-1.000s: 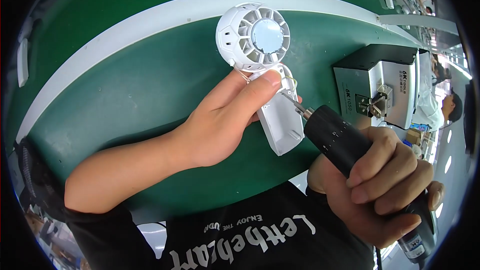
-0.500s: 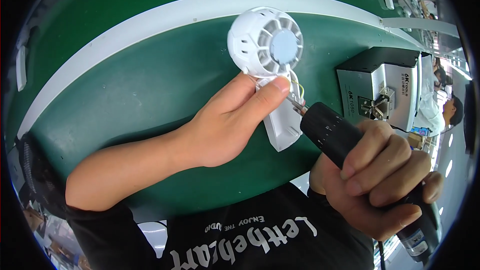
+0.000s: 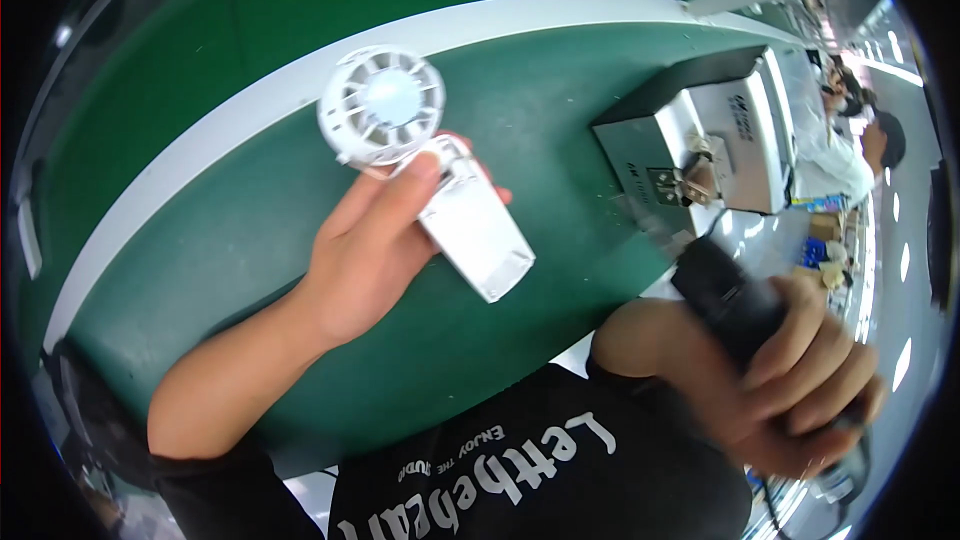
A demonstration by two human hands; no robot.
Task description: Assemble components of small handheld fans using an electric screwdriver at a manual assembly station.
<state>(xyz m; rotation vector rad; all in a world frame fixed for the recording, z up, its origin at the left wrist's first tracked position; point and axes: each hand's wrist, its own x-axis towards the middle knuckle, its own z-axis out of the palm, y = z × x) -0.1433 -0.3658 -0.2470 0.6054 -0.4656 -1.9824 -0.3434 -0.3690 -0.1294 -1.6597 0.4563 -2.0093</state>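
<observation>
My left hand (image 3: 375, 250) is closed round the neck of a white handheld fan (image 3: 483, 235), its thumb lying on top where the round head meets the handle. The fan's round, slatted head (image 3: 390, 100) points away from me, and its open-looking handle slants toward me and to the right. In my right hand (image 3: 790, 380) is a black electric screwdriver (image 3: 735, 305), gripped by its body and blurred by motion. Its tip is smeared and lies near the screw feeder box, apart from the fan.
A black and silver screw feeder box (image 3: 690, 140) stands on the green table (image 3: 240, 230) at the right. A pale raised strip (image 3: 480, 15) curves along the table's far side. Beyond the right edge, a person in white (image 3: 845, 165) sits. A cable hangs below my right hand.
The screwdriver has come away from the fan and swung right, toward the feeder box. My left hand and the fan have shifted left, with the fan's handle turned. The whole view has also shifted.
</observation>
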